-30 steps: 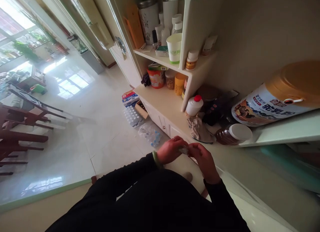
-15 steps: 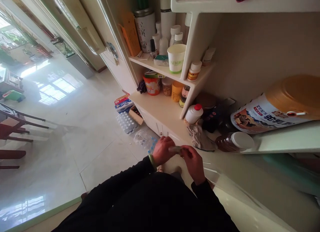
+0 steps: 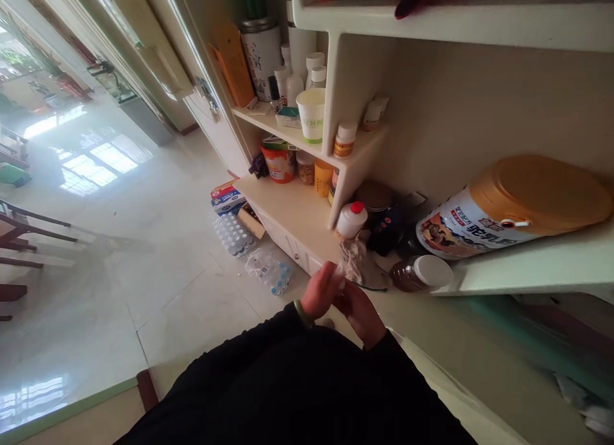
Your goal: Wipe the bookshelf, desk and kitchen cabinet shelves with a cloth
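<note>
My left hand point(image 3: 318, 293), with a pale green bangle point(image 3: 302, 312) at its wrist, meets my right hand point(image 3: 361, 312) in front of the cabinet. Their closed fingers come together around a small pale thing point(image 3: 339, 281); it is blurred and mostly covered, so its kind cannot be made out. Just beyond the fingers, a crumpled beige cloth point(image 3: 354, 258) lies at the counter edge. Behind the cloth stands a white bottle with a red cap point(image 3: 352, 221).
A large drum with an orange lid point(image 3: 480, 221) and a brown jar with a white lid point(image 3: 422, 273) lie to the right. Shelves hold a paper cup point(image 3: 311, 115) and several bottles. Wrapped water bottles point(image 3: 268, 272) and a carton point(image 3: 251, 221) sit on the floor.
The view has swung right, so the shelves appear further left. My hands have drawn closer together, and the small flat thing between them is now more hidden.
</note>
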The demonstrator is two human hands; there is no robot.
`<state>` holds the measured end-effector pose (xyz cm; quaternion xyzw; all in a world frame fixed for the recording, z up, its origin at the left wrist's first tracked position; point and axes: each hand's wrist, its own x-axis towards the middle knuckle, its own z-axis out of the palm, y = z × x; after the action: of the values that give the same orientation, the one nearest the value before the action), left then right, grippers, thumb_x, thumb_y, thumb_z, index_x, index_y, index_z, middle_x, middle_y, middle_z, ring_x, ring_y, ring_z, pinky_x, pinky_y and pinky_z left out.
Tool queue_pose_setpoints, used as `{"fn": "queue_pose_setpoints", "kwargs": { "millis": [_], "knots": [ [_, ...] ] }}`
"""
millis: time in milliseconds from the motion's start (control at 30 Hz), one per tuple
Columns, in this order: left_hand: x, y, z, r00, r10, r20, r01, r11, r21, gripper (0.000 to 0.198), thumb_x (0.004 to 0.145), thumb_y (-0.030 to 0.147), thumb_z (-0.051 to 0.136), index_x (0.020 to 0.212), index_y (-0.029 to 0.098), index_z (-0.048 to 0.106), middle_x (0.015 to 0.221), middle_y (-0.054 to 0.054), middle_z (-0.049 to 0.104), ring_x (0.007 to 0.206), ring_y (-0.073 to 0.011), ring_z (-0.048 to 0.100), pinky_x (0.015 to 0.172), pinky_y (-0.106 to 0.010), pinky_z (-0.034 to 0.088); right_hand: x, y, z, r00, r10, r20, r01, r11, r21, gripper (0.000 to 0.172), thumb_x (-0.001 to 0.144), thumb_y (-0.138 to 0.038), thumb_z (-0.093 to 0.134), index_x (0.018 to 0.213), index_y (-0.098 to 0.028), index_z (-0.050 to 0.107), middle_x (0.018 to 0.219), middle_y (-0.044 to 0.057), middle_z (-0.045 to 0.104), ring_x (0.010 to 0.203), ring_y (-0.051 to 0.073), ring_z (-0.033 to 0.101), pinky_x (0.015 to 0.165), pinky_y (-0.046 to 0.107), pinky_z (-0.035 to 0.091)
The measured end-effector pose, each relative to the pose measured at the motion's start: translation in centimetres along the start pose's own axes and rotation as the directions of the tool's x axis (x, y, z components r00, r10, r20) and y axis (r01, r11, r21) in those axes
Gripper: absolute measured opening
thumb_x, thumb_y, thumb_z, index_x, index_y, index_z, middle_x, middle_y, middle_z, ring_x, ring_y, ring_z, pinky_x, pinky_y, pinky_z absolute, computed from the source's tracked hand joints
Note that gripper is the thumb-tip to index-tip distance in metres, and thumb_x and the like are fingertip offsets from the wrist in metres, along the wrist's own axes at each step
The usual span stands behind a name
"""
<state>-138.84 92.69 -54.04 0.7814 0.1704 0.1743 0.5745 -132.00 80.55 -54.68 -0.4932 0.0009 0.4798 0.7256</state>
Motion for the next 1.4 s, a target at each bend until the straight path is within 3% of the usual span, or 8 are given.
{"fn": "queue_pose_setpoints", "kwargs": {
  "millis": [200,333,500,600,700,867,1067,1400],
  "knots": [
    [-0.2,-0.8,1.2,0.946,0.298,0.130,-0.305,0.951,0.044,0.017,0.111,0.033,0.049,0.115,0.021,0.060,0.110,-0.009,0.070,0.097,-0.0191,0.068,0.088,-0.033,0.058,0.2,1.4,-3.9,0.998,-0.016,-0.055,0.022,0.995,0.102,0.041,0.069,-0.055,0.098,0.092,-0.027,0.080,0.102,0.003,0.081,0.117,0.029,0.073,0.108,0.044,0.062],
    [0.1,-1.8,1.5,0.929,0.370,0.028,-0.371,0.928,0.039,0.013,0.104,0.019,0.055,0.113,0.020,0.064,0.114,-0.011,0.071,0.106,-0.0204,0.070,0.094,-0.034,0.059,0.0,1.3,-4.1,0.999,0.037,-0.038,-0.030,0.986,0.165,0.044,0.071,-0.053,0.098,0.104,-0.028,0.083,0.114,0.003,0.083,0.118,0.027,0.075,0.110,0.044,0.062],
    [1.7,-3.8,-0.9,0.936,0.335,-0.109,-0.327,0.941,0.088,0.017,0.089,0.008,0.059,0.099,0.020,0.066,0.099,-0.005,0.067,0.092,-0.0167,0.067,0.084,-0.030,0.058,0.3,0.5,-3.2,0.972,-0.226,-0.058,0.203,0.942,-0.267,0.052,0.086,-0.068,0.084,0.120,-0.029,0.082,0.132,0.008,0.080,0.126,0.032,0.073,0.113,0.053,0.059],
    [3.7,-5.1,-4.5,0.947,0.254,-0.198,-0.248,0.967,0.054,0.017,0.085,0.010,0.059,0.096,0.020,0.067,0.097,-0.004,0.064,0.088,-0.0154,0.069,0.076,-0.027,0.061,2.0,0.1,-3.8,0.780,-0.625,0.009,0.446,0.546,-0.709,0.045,0.098,-0.062,0.070,0.127,-0.029,0.081,0.147,0.011,0.073,0.145,0.036,0.062,0.126,0.061,0.046],
    [6.3,-6.6,-9.1,0.958,0.109,-0.266,-0.121,0.992,-0.032,0.016,0.087,0.015,0.058,0.097,0.018,0.069,0.104,-0.005,0.064,0.076,-0.0127,0.071,0.056,-0.022,0.059,4.1,-0.1,-5.1,0.601,-0.779,0.181,0.356,0.058,-0.933,0.041,0.104,-0.050,0.059,0.132,-0.027,0.080,0.161,0.012,0.063,0.161,0.040,0.044,0.131,0.066,0.038],
    [10.5,-9.5,-16.1,0.945,0.106,-0.309,-0.059,0.986,0.158,0.023,0.089,0.016,0.058,0.103,0.018,0.076,0.116,-0.009,0.073,0.078,-0.0140,0.070,0.059,-0.024,0.064,8.0,-0.2,-6.7,0.624,-0.728,0.284,0.124,-0.266,-0.956,0.049,0.101,-0.042,0.064,0.146,-0.025,0.073,0.171,0.011,0.053,0.164,0.046,0.037,0.129,0.066,0.039],
    [16.0,-13.0,-17.9,0.984,0.069,-0.161,-0.025,0.966,0.258,0.031,0.102,0.023,0.054,0.120,0.017,0.079,0.130,-0.015,0.071,0.092,-0.0193,0.075,0.086,-0.037,0.069,11.7,0.6,-7.6,0.687,-0.691,0.223,0.080,-0.233,-0.969,0.049,0.105,-0.034,0.057,0.151,-0.025,0.071,0.170,0.010,0.055,0.153,0.039,0.053,0.127,0.057,0.046],
    [22.5,-14.8,-17.3,0.982,0.127,0.137,-0.181,0.834,0.522,0.029,0.090,0.006,0.055,0.096,0.020,0.079,0.113,-0.012,0.079,0.115,-0.0278,0.072,0.117,-0.049,0.049,8.0,5.8,-7.2,0.614,-0.785,0.083,0.018,-0.092,-0.996,0.048,0.106,-0.026,0.050,0.149,-0.026,0.072,0.168,0.010,0.057,0.153,0.033,0.054,0.126,0.056,0.049]
  ]
}}
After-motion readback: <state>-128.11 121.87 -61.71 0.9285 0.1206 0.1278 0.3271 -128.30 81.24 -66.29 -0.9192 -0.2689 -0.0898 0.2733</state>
